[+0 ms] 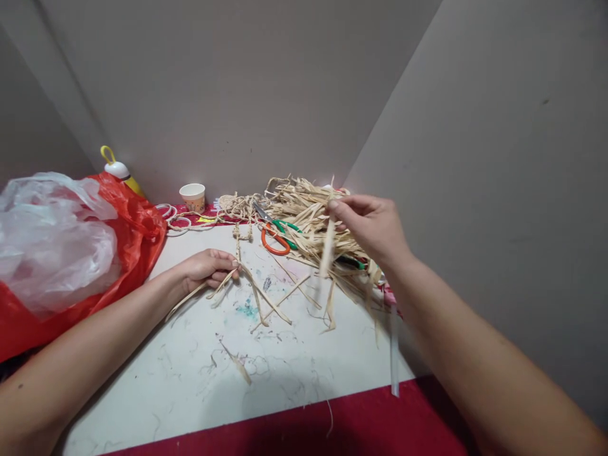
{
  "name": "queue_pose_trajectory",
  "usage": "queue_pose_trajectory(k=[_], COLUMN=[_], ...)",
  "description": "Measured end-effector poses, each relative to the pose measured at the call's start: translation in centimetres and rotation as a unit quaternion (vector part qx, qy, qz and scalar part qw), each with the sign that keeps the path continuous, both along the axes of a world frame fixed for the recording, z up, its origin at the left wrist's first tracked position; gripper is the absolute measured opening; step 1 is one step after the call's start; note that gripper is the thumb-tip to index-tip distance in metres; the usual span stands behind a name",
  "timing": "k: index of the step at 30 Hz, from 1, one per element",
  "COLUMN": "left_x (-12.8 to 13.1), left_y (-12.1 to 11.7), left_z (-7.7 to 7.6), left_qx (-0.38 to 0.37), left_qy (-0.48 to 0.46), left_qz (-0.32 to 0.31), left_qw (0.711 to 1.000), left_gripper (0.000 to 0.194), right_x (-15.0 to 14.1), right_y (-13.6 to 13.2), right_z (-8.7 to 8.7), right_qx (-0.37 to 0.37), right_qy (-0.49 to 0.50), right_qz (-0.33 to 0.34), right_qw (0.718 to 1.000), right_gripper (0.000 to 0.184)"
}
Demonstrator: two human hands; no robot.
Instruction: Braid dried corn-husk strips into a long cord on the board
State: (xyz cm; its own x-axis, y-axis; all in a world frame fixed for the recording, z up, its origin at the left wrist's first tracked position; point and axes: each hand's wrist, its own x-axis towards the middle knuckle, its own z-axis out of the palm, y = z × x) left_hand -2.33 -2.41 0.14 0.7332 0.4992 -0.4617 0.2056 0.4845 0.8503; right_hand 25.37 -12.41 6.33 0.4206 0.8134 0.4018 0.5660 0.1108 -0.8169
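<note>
My left hand (209,269) pinches a braided straw cord (238,247) at the point where its loose strands (261,294) fan out over the white board. Raised over the straw pile, my right hand (368,221) grips a single dry straw strip (327,244) between thumb and fingers; its hanging end is blurred. Behind that hand lies a heap of dry straw strips (304,202). Scissors (275,237) with one orange and one green handle rest against the heap's left edge. Finished braid (235,206) is bunched at the back, trailing left.
A white board (199,380) with straw scraps covers a red cloth (370,421). On the left sit a red plastic bag (142,234) and a clear plastic bag (52,240). A paper cup (192,197) and a yellow-and-white bottle (118,170) stand near the grey wall.
</note>
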Motion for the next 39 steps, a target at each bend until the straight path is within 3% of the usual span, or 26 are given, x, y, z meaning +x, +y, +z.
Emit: queue_pose_trajectory(k=[3, 6, 9, 12, 15, 20, 26, 31, 39], left_x=[-0.1, -0.1, -0.1, -0.1, -0.1, -0.1, 0.0, 0.1, 0.2], left_y=[-0.1, -0.3, -0.4, -0.4, -0.2, -0.1, -0.2, -0.1, -0.3], left_z=[0.0, 0.1, 0.0, 0.0, -0.3, -0.5, -0.4, -0.6, -0.6], left_qx=[-0.006, -0.013, -0.019, -0.022, -0.023, -0.029, -0.017, -0.02, -0.034], left_qy=[-0.006, -0.015, -0.017, -0.017, -0.02, -0.024, -0.025, -0.03, -0.023], left_qz=[0.003, 0.002, 0.009, 0.013, 0.015, 0.007, 0.009, 0.01, 0.014], left_qw=[1.0, 1.0, 1.0, 1.0, 0.999, 0.999, 1.0, 0.999, 0.999], left_gripper=[0.007, 0.009, 0.009, 0.009, 0.01, 0.011, 0.013, 0.015, 0.016], right_x=[-2.2, -5.0, -8.2, -10.9, -12.1, -12.0, -13.2, -14.2, -14.6], right_y=[0.0, 0.1, 0.0, -0.2, -0.5, -0.9, -1.3, -1.3, -1.7], right_z=[0.3, -0.1, -1.3, -3.3, -5.3, -7.0, -6.6, -6.8, -6.7], right_qx=[0.015, -0.059, -0.163, -0.247, -0.273, -0.259, -0.283, -0.314, -0.294], right_qy=[0.101, 0.181, 0.254, 0.301, 0.326, 0.32, 0.223, 0.178, 0.143], right_qz=[0.05, 0.138, 0.205, 0.201, 0.181, 0.165, 0.166, 0.178, 0.228], right_qw=[0.994, 0.972, 0.931, 0.899, 0.887, 0.896, 0.918, 0.915, 0.917], right_gripper=[0.017, 0.025, 0.032, 0.019, 0.016, 0.02, 0.018, 0.02, 0.02])
